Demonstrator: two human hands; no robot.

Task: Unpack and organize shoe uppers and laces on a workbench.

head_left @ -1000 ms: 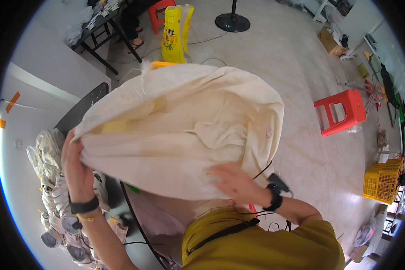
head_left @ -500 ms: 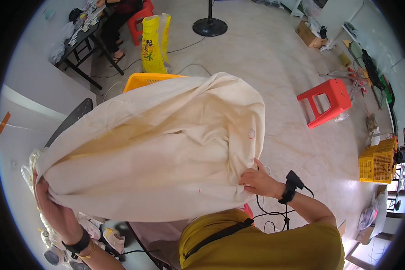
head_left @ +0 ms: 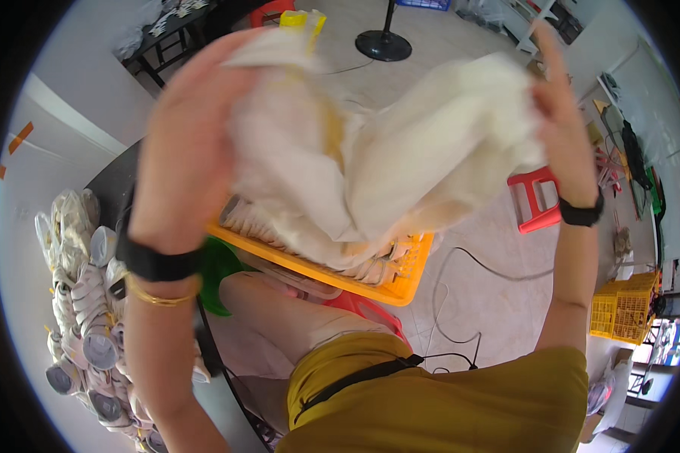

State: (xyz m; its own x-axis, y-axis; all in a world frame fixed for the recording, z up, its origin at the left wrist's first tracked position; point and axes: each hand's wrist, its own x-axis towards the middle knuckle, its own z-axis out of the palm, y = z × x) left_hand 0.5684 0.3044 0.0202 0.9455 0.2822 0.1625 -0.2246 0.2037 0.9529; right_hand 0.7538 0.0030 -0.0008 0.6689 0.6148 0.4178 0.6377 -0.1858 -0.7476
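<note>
A large cream cloth [head_left: 438,151] hangs bunched and blurred between my raised hands. My left hand [head_left: 204,128] grips its left side, the fingers partly smeared by motion. My right hand [head_left: 562,113] holds the cloth's right edge, with one finger pointing up. Below the cloth is an orange plastic basket [head_left: 409,291], partly covered by it. Rows of thin pale pieces [head_left: 370,270] show along the basket's near side; their kind is not clear.
Stacked pale pieces with grey oval ends [head_left: 98,347] lie on the dark table at left. A green tub [head_left: 217,283] sits left of the basket. Beyond stand a red stool [head_left: 536,200], a black fan base [head_left: 383,45] and a yellow bag [head_left: 306,23]. A cable [head_left: 498,275] crosses the floor.
Both hands have lifted and moved forward with the cloth, which was spread wide over the basket. It is now bunched higher up, uncovering the basket's near side and the pieces inside.
</note>
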